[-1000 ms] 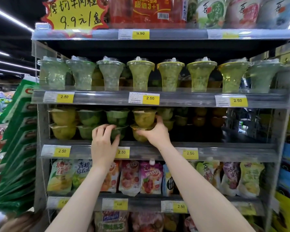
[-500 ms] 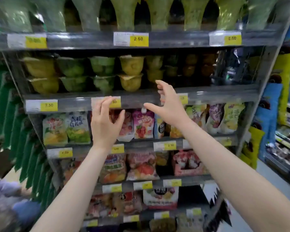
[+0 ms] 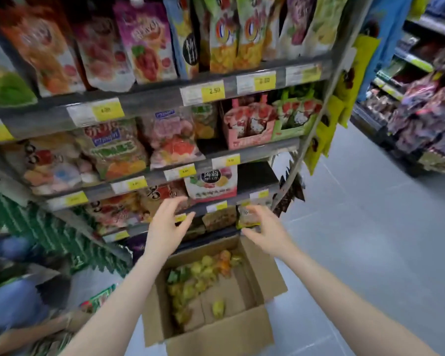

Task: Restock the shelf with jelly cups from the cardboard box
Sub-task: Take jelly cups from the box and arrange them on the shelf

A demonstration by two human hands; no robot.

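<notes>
Both my hands are out in front of me, empty. My left hand [image 3: 165, 227] has its fingers spread and slightly curled, hanging over the far-left rim of the cardboard box [image 3: 216, 337]. My right hand [image 3: 263, 232] is open too, thumb pointing in, above the box's far-right corner. Neither touches anything.

The box sits on the grey floor [image 3: 370, 253] right against the foot of the shelf [image 3: 149, 101], flaps folded out, its long axis running away from me toward the shelving. Inside, the jelly cups [image 3: 198, 276] lie jumbled along the left and far side, yellow, green and orange; too blurred to say which way each one points. One yellow cup [image 3: 218, 308] lies alone on the bare cardboard bottom, and the right half of the box is clear.

Writing I can read: a yellow price tag [image 3: 213, 91] says 2.50, the next one along looks the same, and Hello Kitty faces show on the pink display carton [image 3: 249, 124]. The pouch brands are smeared.

To my right the aisle floor is open. On my left a person in blue [image 3: 13, 304] crouches beside the shelf.
</notes>
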